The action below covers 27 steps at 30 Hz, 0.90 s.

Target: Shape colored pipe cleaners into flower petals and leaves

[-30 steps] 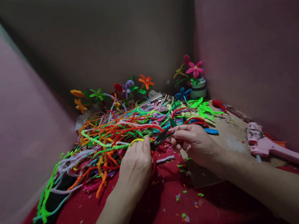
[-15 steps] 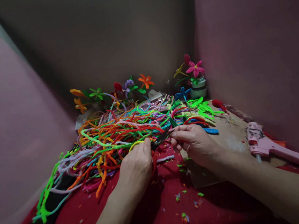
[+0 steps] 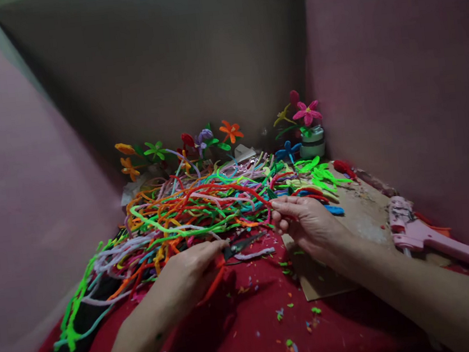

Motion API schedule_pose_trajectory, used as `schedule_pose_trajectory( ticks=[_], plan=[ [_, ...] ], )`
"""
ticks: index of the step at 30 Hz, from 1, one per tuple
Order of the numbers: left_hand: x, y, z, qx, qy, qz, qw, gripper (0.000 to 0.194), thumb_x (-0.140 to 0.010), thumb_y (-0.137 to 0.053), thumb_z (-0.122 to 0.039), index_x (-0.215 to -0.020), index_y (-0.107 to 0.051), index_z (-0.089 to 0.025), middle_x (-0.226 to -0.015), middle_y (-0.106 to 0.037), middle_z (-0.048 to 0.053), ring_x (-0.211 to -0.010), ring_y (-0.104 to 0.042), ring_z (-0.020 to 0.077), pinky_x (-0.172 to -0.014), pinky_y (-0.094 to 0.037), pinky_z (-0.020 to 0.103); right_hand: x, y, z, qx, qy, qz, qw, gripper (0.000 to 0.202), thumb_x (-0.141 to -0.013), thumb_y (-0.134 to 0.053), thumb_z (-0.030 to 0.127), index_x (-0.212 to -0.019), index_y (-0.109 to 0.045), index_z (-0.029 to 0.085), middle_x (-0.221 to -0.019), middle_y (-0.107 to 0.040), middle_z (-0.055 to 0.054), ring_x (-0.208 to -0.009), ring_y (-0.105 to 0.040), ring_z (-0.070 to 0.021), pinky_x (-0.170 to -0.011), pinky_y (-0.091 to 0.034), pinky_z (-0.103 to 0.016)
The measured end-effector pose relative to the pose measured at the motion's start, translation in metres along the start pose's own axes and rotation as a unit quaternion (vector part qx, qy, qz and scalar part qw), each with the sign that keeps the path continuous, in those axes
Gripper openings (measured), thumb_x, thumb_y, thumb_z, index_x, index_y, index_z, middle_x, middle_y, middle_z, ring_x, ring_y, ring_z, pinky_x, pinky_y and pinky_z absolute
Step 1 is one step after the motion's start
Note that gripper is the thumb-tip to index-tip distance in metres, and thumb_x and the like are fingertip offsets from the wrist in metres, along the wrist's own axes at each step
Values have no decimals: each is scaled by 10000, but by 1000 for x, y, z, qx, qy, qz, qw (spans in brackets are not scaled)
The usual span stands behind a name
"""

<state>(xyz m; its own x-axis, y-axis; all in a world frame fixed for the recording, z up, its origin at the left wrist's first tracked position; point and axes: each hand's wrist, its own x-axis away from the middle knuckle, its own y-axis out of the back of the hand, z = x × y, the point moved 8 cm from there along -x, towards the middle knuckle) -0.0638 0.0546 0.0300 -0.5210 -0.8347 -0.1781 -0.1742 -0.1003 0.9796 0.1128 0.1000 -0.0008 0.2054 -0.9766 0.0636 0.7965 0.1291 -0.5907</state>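
Closed round the handles of dark-bladed scissors [image 3: 242,245], my left hand [image 3: 192,268] is low in front of the pile of fuzzy pipe cleaners [image 3: 157,207]. The scissors' blades point right, toward my other hand. My right hand [image 3: 302,216] pinches the end of a red pipe cleaner [image 3: 239,186], which arcs left over the pile. A short pale lilac piece [image 3: 256,254] lies on the red cloth [image 3: 244,333] just below the blades.
Pipe-cleaner flowers [image 3: 231,131] stand behind the pile, with a pale green jar [image 3: 312,143] at right. Bright green leaf shapes [image 3: 323,174] lie near cardboard [image 3: 356,207]. A pink glue gun [image 3: 436,237] rests at far right. Coloured scraps [image 3: 291,344] dot the cloth.
My left hand has moved left and down with the scissors, away from my right hand. The red pipe cleaner now arches up over the pile to my right fingers.
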Motion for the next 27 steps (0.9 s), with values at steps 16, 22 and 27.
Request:
schedule_pose_trajectory(
  ticks=[16,22,27],
  plan=[
    [-11,17,12,679,200,-236,665,227,-723,-613,-339,-806,-614,-128,-573,-529,-32,-394,-438,44,-391,-351,166,12,-18,-15,90,-50,71,992,192,-634,-705,268,-686,-594,119,-484,-538,13,-390,-436,-53,-378,-303,-182],
    [0,30,25,725,187,-383,541,172,-650,-698,-252,-741,-638,-120,-638,-620,-3,-512,-562,78,-433,-410,169,17,-21,-14,104,-57,95,988,170,-656,-691,235,-762,-600,138,-436,-501,40,-346,-390,-48,-354,-267,-178],
    [3,27,33,746,220,-396,489,86,-724,-633,-200,-772,-627,-130,-630,-653,16,-561,-632,124,-445,-448,181,21,-31,16,-22,-7,129,991,218,-682,-659,229,-895,-633,189,-758,-632,-38,-626,-578,-122,-595,-476,-256]
  ],
)
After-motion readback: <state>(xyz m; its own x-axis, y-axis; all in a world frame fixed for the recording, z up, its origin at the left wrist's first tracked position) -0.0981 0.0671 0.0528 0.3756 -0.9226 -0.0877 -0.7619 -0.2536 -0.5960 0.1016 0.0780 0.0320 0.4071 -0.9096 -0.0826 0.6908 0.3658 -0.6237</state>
